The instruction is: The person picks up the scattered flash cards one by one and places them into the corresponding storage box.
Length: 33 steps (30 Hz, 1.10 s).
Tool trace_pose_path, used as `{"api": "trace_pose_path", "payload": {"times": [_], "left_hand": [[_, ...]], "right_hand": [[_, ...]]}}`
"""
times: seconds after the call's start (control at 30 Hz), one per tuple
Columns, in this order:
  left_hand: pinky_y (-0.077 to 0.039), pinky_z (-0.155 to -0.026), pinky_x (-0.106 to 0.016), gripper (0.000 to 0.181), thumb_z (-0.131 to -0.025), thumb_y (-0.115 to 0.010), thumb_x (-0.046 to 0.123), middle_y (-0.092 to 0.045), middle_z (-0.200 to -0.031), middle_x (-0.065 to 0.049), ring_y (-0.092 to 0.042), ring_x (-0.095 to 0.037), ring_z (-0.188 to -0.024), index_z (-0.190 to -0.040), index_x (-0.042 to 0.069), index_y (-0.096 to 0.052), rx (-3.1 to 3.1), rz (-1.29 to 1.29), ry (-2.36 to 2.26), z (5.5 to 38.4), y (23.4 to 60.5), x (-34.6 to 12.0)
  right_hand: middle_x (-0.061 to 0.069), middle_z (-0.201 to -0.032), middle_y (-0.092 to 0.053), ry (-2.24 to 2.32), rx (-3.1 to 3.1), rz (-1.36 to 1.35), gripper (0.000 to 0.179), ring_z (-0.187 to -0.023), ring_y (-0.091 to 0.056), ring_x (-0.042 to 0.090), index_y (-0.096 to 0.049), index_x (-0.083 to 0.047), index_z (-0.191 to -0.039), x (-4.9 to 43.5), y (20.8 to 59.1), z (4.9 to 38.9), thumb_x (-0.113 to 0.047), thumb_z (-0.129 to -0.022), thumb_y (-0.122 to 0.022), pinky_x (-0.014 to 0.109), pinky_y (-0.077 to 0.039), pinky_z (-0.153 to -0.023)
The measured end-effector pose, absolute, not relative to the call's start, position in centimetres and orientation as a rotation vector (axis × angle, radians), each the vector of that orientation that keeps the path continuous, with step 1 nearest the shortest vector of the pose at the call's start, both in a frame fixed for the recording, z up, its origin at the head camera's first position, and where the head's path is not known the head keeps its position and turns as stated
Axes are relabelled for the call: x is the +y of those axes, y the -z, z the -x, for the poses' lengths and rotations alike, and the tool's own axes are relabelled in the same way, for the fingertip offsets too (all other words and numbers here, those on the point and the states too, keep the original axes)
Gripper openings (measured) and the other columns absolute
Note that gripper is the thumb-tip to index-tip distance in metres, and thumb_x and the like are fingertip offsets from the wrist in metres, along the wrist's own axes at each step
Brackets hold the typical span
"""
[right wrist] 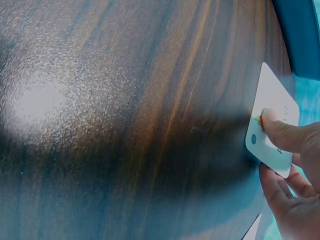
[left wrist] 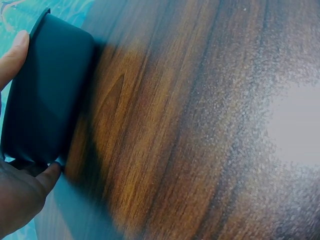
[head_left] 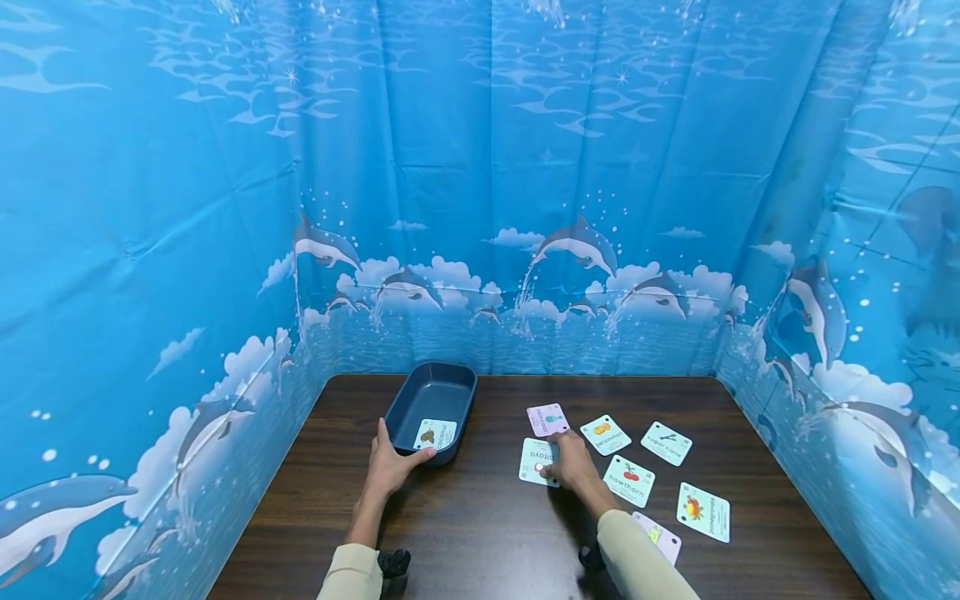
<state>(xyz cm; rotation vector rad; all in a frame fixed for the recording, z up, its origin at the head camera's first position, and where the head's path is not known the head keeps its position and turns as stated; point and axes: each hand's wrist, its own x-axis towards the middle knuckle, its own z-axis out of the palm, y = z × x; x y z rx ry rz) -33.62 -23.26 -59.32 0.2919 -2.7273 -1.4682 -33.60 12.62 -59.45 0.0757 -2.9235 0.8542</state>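
A dark blue rectangular tray (head_left: 431, 392) stands at the back left of the table, with a coconut picture card (head_left: 435, 434) inside its near end. My left hand (head_left: 393, 465) grips the tray's near left corner; the left wrist view has fingers (left wrist: 48, 177) at the underside of its dark wall. Between the thumb and fingers of my right hand (head_left: 576, 463) is the pitaya card (head_left: 534, 454), pinched by its right side. The right wrist view shows the thumb (right wrist: 280, 131) on this card's face and fingertips behind it.
Around my right hand lie a pink raincoat card (head_left: 546, 419), persimmon card (head_left: 606, 434), sugar cane card (head_left: 667, 442), hawthorn card (head_left: 628, 481) and pomegranate card (head_left: 703, 512). My right sleeve partly covers another pink card (head_left: 660, 537). A dolphin-print curtain (head_left: 480, 208) surrounds the brown wooden table (head_left: 480, 533).
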Motion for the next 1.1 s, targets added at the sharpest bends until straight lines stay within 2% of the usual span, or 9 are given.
{"api": "trace_pose_path", "payload": {"times": [0.27, 0.53, 0.83, 1.1], "left_hand": [[-0.028, -0.123, -0.075, 0.139, -0.084, -0.090, 0.049, -0.013, -0.171, -0.040, -0.026, -0.062, -0.154, -0.172, 0.005, 0.008, -2.719, -0.305, 1.475, 33.63, 59.21, -23.25], [-0.029, -0.123, -0.075, 0.138, -0.086, -0.089, 0.049, -0.012, -0.171, -0.040, -0.026, -0.062, -0.154, -0.171, 0.004, 0.009, -2.726, -0.296, 1.468, 33.73, 59.14, -23.27], [-0.029, -0.122, -0.075, 0.136, -0.087, -0.088, 0.047, -0.012, -0.171, -0.040, -0.027, -0.062, -0.153, -0.171, 0.003, 0.009, -2.723, -0.294, 1.475, 33.53, 59.06, -23.15], [-0.029, -0.122, -0.075, 0.138, -0.086, -0.089, 0.049, -0.011, -0.171, -0.041, -0.026, -0.063, -0.154, -0.171, 0.003, 0.010, -2.729, -0.291, 1.468, 33.47, 59.17, -23.13]], "right_hand": [[0.020, -0.105, -0.074, -0.886, -2.841, -0.107, 0.039, -0.092, -0.067, 0.030, -0.075, -0.001, -0.111, 12.93, 59.35, 33.74, -0.007, -0.077, -0.094, 0.051, -0.056, -0.085], [0.016, -0.106, -0.078, -0.947, -2.845, -0.076, 0.026, -0.094, -0.068, 0.027, -0.077, -0.002, -0.109, 13.17, 59.06, 33.97, -0.005, -0.085, -0.087, 0.051, -0.055, -0.089], [0.014, -0.103, -0.078, -1.045, -2.833, -0.046, 0.020, -0.091, -0.067, 0.025, -0.077, -0.003, -0.109, 13.12, 58.88, 33.97, -0.003, -0.090, -0.081, 0.049, -0.054, -0.086], [0.014, -0.106, -0.078, -1.102, -2.812, -0.044, 0.017, -0.095, -0.068, 0.025, -0.076, -0.003, -0.108, 12.85, 58.72, 34.06, -0.004, -0.092, -0.079, 0.051, -0.055, -0.091]]}}
